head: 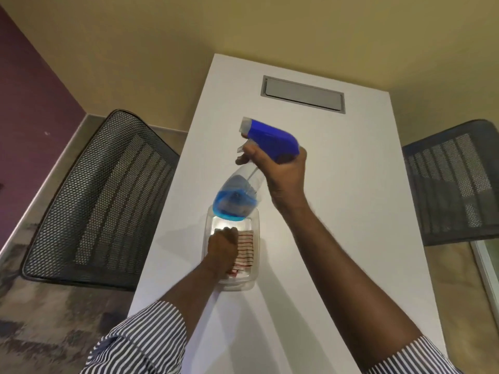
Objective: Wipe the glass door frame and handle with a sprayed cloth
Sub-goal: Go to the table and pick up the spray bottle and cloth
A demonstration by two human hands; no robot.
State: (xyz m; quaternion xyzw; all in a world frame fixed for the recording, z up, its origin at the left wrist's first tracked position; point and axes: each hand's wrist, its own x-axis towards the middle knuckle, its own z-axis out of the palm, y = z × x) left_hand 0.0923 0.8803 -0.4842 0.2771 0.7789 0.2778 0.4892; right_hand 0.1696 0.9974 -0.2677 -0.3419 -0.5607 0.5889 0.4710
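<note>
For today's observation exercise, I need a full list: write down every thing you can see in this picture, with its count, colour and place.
spray bottle: one, clear with blue liquid and blue trigger head, held up above the table
striped cloth: one, white with red stripes, lying in the container
plastic container: one, clear, on the table's near half
table: one, white, centre of view
cable hatch: one, grey, set in the table's far end
mesh chairs: two, black, one left of the table, one right
left hand: closed on the cloth in the container
right hand: gripping the bottle's neck
striped sleeves: two, white and dark, bottom edge
</note>
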